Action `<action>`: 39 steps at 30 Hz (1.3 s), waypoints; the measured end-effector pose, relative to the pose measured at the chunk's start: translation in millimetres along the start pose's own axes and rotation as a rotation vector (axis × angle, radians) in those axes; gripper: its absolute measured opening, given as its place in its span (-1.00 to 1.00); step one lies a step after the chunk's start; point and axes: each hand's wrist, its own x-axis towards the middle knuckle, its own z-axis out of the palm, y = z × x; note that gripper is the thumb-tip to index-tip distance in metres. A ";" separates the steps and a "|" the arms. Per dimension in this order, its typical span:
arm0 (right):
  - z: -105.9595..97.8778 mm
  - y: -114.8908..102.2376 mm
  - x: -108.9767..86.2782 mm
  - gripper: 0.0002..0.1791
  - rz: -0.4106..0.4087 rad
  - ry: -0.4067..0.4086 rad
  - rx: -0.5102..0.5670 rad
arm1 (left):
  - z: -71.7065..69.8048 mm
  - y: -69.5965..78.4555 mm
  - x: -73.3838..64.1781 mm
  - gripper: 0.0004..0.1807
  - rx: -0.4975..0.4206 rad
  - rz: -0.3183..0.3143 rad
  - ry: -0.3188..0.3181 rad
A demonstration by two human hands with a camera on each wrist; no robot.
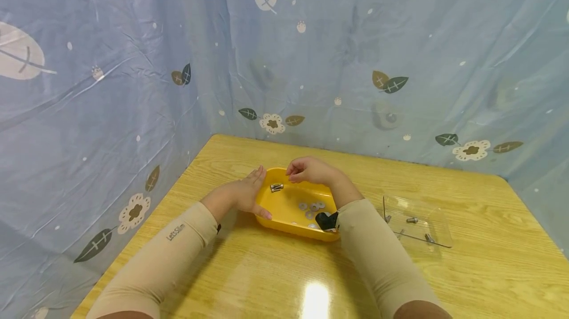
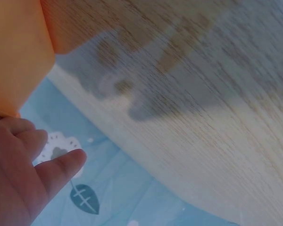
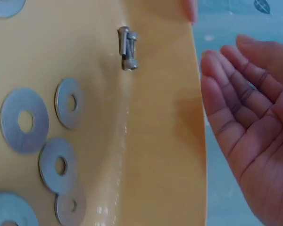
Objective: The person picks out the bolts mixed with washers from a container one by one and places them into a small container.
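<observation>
My left hand (image 1: 242, 195) holds the left end of a yellow plastic tray (image 1: 281, 206), its thumb over the front rim and its fingers along the side. In the left wrist view, one finger sticks out past the tray. Over the tray's far rim is my right hand (image 1: 311, 170), fingers bent. The right wrist view shows its curved fingers and bare palm; a tiny grey glint (image 3: 251, 86) between them is too small to identify. A few small metal bolts (image 1: 276, 187) lie at the tray's left back. Several flat washers (image 3: 24, 120) are spread towards its right.
A clear plastic box (image 1: 437, 220) with several bolts (image 1: 412, 220) stands on the wooden table (image 1: 249, 269), to the right of the tray. Blue patterned cloth (image 1: 329, 62) hangs behind and to the left. A black wrist device (image 1: 326, 220) hides part of the tray's front right.
</observation>
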 end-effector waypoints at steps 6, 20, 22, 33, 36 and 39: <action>8.5 4.3 12.3 -0.79 0.018 -0.024 -0.126 | 0.3 -2.6 1.8 0.43 -0.002 -0.008 -0.004; 21.8 15.9 24.4 -0.76 0.020 -0.135 -0.298 | 0.4 -1.6 2.9 0.45 0.031 0.003 0.008; 23.1 18.0 25.6 -0.75 0.015 -0.147 -0.318 | 0.9 -2.1 2.5 0.44 0.032 0.004 0.011; 29.0 21.1 21.4 -0.61 0.071 -0.164 -0.216 | 2.5 -1.7 1.2 0.44 0.020 0.007 0.012; 29.6 22.3 21.8 -0.60 0.082 -0.158 -0.209 | 2.8 -2.3 1.9 0.44 0.014 0.002 0.010; 29.9 23.8 22.5 -0.58 0.096 -0.155 -0.179 | 2.7 -2.8 2.4 0.43 0.007 -0.009 0.005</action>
